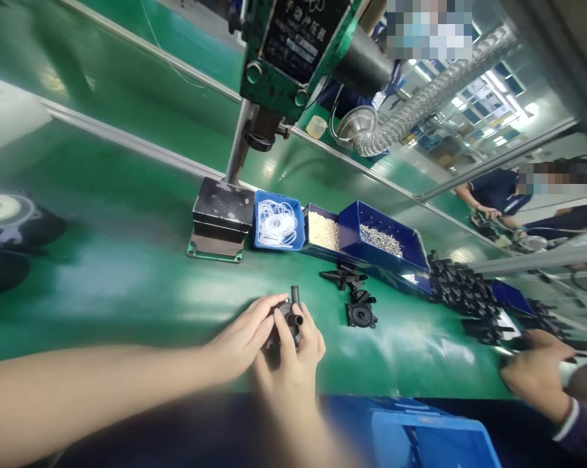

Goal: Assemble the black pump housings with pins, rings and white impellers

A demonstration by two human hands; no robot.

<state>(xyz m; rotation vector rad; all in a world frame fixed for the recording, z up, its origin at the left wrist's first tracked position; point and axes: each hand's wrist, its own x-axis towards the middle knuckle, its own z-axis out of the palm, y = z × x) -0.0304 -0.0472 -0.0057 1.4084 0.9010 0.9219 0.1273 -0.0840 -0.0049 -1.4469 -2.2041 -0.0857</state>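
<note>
Between my hands, just above or on the green bench top, is a black plastic pump housing point(296, 299) with two pipe stubs. My left hand point(251, 328) grips it from the left side, fingers pressed along its edge. My right hand point(296, 348) wraps around it from the front and right, with a finger lying beside the stub that faces me. Much of the housing is hidden by my fingers. To the right on the bench lie more black plastic parts, one a round-faced housing point(361, 314) and another with a pipe point(342, 277).
Behind stand a green hand press point(286, 71) on its black base block point(223, 207), a blue tray of white rings point(279, 221), a bin of small beige pieces point(323, 229) and a bin of metal pins point(381, 239). Black parts pile up right, near a co-worker's hand point(537, 370). A blue crate point(434, 422) sits below.
</note>
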